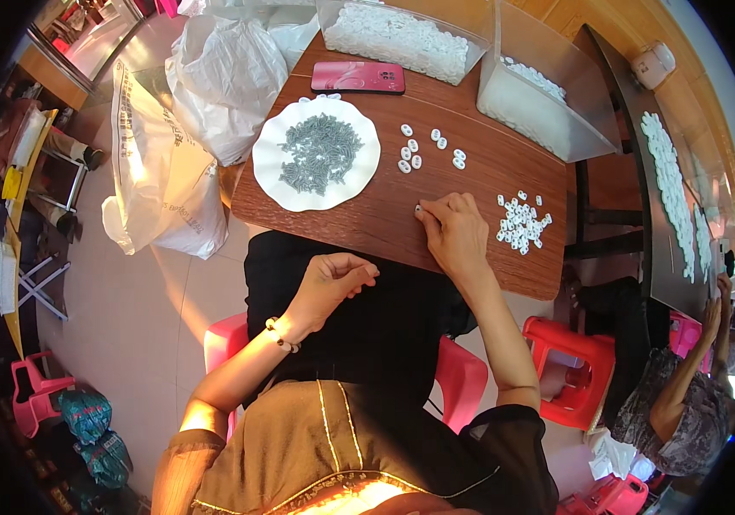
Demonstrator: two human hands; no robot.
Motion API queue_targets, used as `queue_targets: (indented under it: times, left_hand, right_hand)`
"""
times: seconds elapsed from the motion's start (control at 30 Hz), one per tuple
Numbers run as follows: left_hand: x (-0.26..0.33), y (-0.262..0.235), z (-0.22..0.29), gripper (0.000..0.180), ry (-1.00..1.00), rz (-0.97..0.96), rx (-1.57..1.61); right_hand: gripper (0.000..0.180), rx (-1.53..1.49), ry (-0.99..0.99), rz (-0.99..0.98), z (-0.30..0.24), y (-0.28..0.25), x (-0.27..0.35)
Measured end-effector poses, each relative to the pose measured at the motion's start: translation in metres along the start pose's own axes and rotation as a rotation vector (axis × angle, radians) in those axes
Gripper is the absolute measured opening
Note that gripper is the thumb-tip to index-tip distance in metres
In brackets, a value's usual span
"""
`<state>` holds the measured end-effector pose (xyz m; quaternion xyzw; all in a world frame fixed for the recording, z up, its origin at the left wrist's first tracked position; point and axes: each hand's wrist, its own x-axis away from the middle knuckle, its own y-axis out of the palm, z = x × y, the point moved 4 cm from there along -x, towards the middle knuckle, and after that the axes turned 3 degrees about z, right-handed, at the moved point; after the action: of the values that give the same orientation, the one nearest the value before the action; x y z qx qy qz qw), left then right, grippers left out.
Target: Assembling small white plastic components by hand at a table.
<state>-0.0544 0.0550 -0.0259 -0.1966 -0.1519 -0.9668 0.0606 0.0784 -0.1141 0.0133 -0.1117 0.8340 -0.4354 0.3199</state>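
Observation:
My right hand (457, 232) is over the brown wooden table (342, 227), its thumb and forefinger pinched around a small white piece (420, 208). My left hand (335, 285) hovers above my lap by the table's near edge, thumb against curled fingers; whatever may be between them is too small to make out. Beyond my right hand lie several white oval pieces (416, 161) with dark holes. To its right is a loose heap of smaller white pieces (522, 225). A white scalloped plate (359, 184) at the left holds many thin grey pins (320, 154).
A pink phone (358, 78) lies behind the plate. Clear bins (522, 116) of white pieces stand along the far side. White sacks (161, 172) sit on the floor at left. Another person (685, 403) works at a dark table at right, near a red stool (569, 330).

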Motion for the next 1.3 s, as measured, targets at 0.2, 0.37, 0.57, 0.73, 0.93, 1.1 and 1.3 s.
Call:
queue_targets:
  times: [0.2,0.37,0.57,0.73,0.93,1.1,1.3]
  left_hand:
    - [-0.001,0.001,0.003,0.015,0.014,0.004,-0.015]
    - [-0.001,0.004,0.007,0.015,0.022,0.004,-0.026]
    - [-0.002,0.007,0.013,0.015,0.044,0.010,-0.018]
    - [-0.008,0.013,0.026,0.017,0.100,0.024,0.008]
    - [-0.016,0.021,0.041,0.019,0.172,0.055,0.032]
    - [-0.017,0.031,0.043,0.021,0.210,0.043,0.056]
    - [-0.015,0.034,0.044,0.020,0.224,0.046,0.038]
  right_hand:
    - [0.013,0.107,0.097,-0.120,-0.002,0.008,-0.008]
    - [0.016,0.205,0.148,-0.228,-0.006,0.010,-0.013]
    - [0.017,0.132,0.169,-0.182,-0.005,0.002,-0.010]
    - [0.019,-0.174,0.327,-0.198,0.001,-0.002,-0.002]
    - [0.020,-0.953,0.568,-0.218,-0.016,-0.014,0.012]
    - [0.015,-1.075,0.569,-0.172,-0.030,-0.024,0.018]
    - [0.013,-1.083,0.553,-0.063,-0.036,-0.028,0.022]
